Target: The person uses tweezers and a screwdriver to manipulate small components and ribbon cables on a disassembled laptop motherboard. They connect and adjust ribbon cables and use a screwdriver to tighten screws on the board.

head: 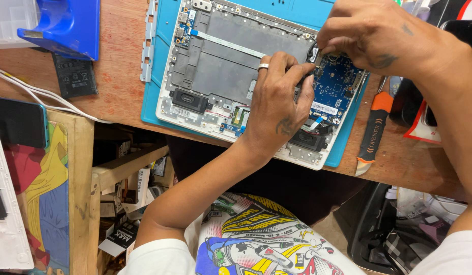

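Both hands work over an opened laptop base [220,66] lying on a blue mat [159,102] at the desk's front edge. Back cover is already off: grey shield plate, two black speakers [189,100], and the blue circuit board [337,84] at the base's right side are exposed. White ribbon cable [228,44] looks seated across the plate. Left hand [279,102] rests on the base, fingers curled together near the board's left edge; whether they pinch anything, I cannot tell. Right hand [370,38] hovers at the board's top corner, fingertips bunched on something small and dark, hidden. Board appears not yet lifted out. Orange-handled prying tool [374,130] lies unused beside the mat.
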